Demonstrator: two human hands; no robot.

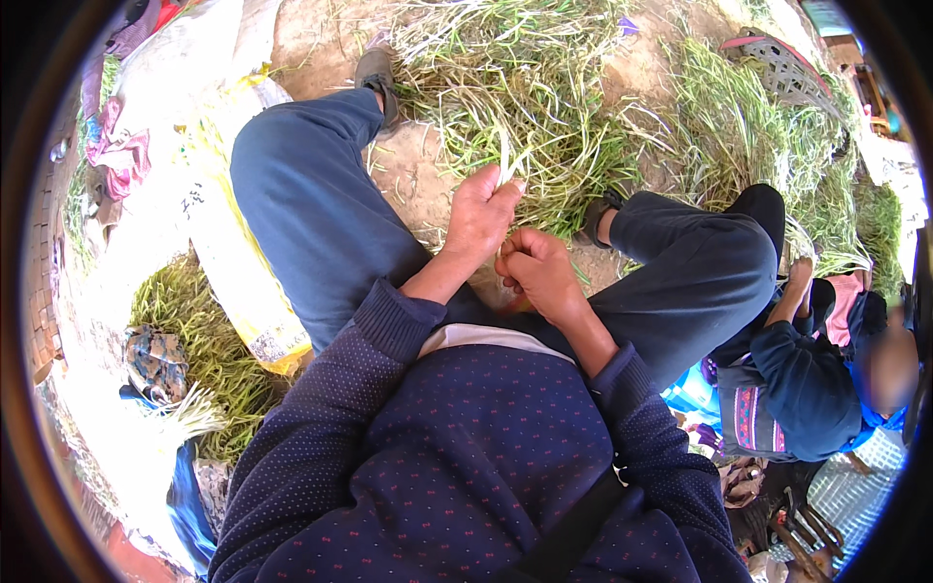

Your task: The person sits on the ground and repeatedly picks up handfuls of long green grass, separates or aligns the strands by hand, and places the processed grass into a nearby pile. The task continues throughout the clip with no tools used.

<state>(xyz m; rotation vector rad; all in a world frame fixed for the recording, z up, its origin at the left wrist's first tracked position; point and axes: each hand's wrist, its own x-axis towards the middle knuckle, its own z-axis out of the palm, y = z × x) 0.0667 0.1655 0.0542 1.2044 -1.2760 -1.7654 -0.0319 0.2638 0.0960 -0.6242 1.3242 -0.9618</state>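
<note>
My left hand [482, 210] is closed around a few slender green stalks with pale ends [504, 157], which stick up past the thumb. Just below and to the right is my right hand [541, 275], its fingers curled in close to the left wrist. Whether a strand is pinched between those fingertips is too small to make out. Beyond both hands, a loose heap of the same grass-like stalks [525, 109] covers the bare soil between my feet.
A white and yellow sack [240, 284] lies along my left leg, with more stalks [211, 342] beside it. At the right, another person [809, 386] sits handling stalks. A woven basket [787, 69] rests at the upper right, near another green heap [743, 131].
</note>
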